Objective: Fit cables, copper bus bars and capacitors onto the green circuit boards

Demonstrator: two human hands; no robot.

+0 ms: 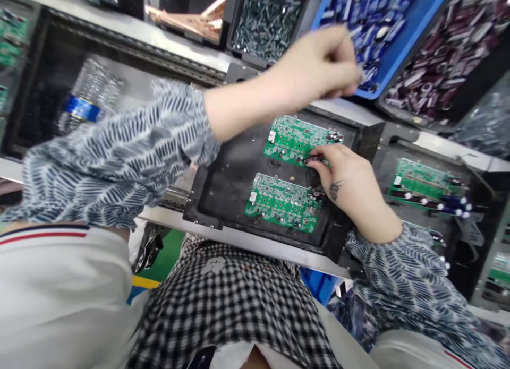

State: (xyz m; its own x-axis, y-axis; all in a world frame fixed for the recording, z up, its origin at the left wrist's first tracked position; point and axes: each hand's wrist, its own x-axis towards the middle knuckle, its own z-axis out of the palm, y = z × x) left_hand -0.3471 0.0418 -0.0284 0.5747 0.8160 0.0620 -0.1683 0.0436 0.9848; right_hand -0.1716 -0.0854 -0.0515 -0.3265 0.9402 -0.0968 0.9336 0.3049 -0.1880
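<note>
Two green circuit boards lie in a black tray (227, 188), the upper board (297, 138) farther from me and the lower board (282, 202) nearer. My right hand (345, 180) is at the right end of the upper board, thumb and fingers pinched on a small dark component (314, 157) at the board's lower edge. Over the near edge of the blue bin (384, 77) hangs my left hand (329, 63), reached across above the tray. Its fingers are curled together and blurred; whatever lies between the fingertips is too small to make out.
Beside the blue bin of blue capacitors stand a bin of maroon capacitors (442, 56) and a bin of small grey-green parts (266, 24). Another tray with a populated board (426, 183) is at the right. A plastic bottle (83, 106) lies at the left.
</note>
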